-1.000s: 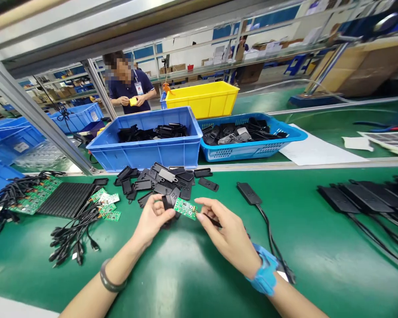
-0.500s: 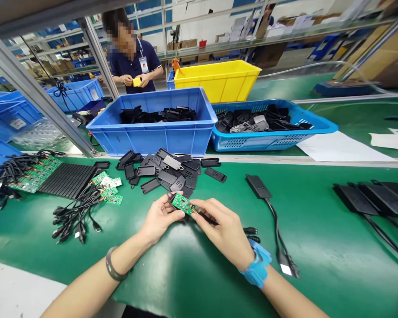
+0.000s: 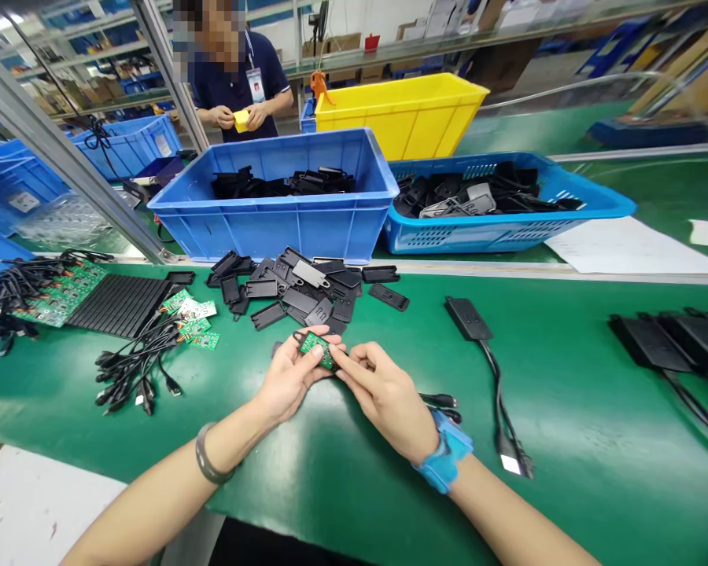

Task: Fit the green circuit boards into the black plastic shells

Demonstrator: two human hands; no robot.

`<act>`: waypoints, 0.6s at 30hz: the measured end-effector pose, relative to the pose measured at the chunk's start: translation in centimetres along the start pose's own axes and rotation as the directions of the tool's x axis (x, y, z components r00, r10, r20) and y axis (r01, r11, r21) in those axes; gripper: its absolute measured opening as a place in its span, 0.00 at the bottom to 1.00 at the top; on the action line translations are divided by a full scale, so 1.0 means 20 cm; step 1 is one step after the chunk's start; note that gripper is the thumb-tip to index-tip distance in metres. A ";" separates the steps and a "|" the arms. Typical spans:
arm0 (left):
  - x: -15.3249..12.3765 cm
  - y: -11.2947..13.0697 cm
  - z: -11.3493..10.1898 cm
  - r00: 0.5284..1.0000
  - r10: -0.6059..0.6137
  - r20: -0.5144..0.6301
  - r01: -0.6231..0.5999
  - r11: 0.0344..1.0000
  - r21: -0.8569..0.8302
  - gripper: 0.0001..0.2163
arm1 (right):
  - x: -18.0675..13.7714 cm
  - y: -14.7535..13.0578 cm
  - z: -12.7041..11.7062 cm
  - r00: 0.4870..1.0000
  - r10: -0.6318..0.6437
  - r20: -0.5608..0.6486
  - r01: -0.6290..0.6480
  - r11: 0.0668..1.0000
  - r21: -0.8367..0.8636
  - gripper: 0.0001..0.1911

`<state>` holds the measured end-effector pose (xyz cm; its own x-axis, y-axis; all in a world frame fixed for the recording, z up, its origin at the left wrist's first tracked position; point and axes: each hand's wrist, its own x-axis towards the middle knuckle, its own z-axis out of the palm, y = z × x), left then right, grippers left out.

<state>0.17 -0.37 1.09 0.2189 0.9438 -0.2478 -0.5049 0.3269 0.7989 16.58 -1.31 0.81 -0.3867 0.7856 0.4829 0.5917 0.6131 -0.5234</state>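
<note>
My left hand (image 3: 293, 376) grips a black plastic case half (image 3: 299, 336) from beneath, its thumb pressing on a green circuit board (image 3: 311, 343) that lies in the case. At the board's right end, my right hand (image 3: 386, 393) is closed, with its fingertips on the board and its wires. A black cable (image 3: 442, 402) shows from behind the right hand, its ends on the green table (image 3: 354, 472). Just beyond my hands lies a heap of black case halves (image 3: 298, 295). To the right rests a closed black case (image 3: 469, 318) with two cable tails.
Behind the heap stand a blue bin (image 3: 271, 228) and a blue basket (image 3: 477, 232), both holding black parts. At left lie cabled circuit boards (image 3: 204, 330) and a row of black cases (image 3: 121, 303). More cabled cases (image 3: 654, 342) lie far right. A co-worker (image 3: 239, 79) holds a yellow object.
The circuit board now sits lower in the case, and my left thumb has moved onto it. My right fingers have shifted along its right end. The camera view has tilted down slightly.
</note>
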 end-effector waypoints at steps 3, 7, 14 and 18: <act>0.01 -0.02 0.00 0.998 0.028 -0.055 -0.027 1.000 0.013 0.15 | -0.01 0.00 0.02 1.000 -0.023 -0.007 0.023 0.999 -0.043 0.17; 0.02 -0.03 0.00 0.993 0.030 -0.116 -0.026 0.999 0.031 0.14 | -0.01 -0.02 0.02 0.997 0.072 0.008 -0.072 0.996 0.056 0.12; 0.02 -0.02 -0.01 0.992 0.077 -0.104 -0.068 0.994 0.087 0.14 | 0.02 -0.02 -0.02 0.945 0.309 0.108 -0.324 0.929 0.178 0.09; 0.01 -0.01 0.00 0.986 0.145 -0.087 -0.127 0.974 0.188 0.15 | 0.04 0.00 -0.04 0.893 0.356 0.277 -0.418 0.884 0.211 0.12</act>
<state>0.31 -0.33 0.86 0.0703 0.9819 -0.1759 -0.3621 0.1894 0.9127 16.78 -0.83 1.70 -0.3307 0.9424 0.0505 0.5349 0.2312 -0.8127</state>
